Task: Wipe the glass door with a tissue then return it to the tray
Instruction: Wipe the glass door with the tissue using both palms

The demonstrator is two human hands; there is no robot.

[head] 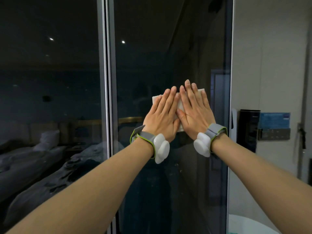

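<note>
The dark glass door (152, 48) fills the middle of the head view in a grey frame. A white folded tissue (180, 105) lies flat against the glass at about chest height. My left hand (160, 115) and my right hand (195, 112) both press on it side by side, fingers straight and pointing up, so most of the tissue is hidden under them. Only its corners and a strip between the hands show. Each wrist carries a grey band with a white device. No tray is in view.
A second glass pane (50, 81) at the left reflects a bed with pillows. The grey door frame (104, 81) runs upright between the panes. On the right wall hang a dark panel (248, 129) and a blue card holder (274, 125). A white rounded surface (249, 225) shows at the bottom right.
</note>
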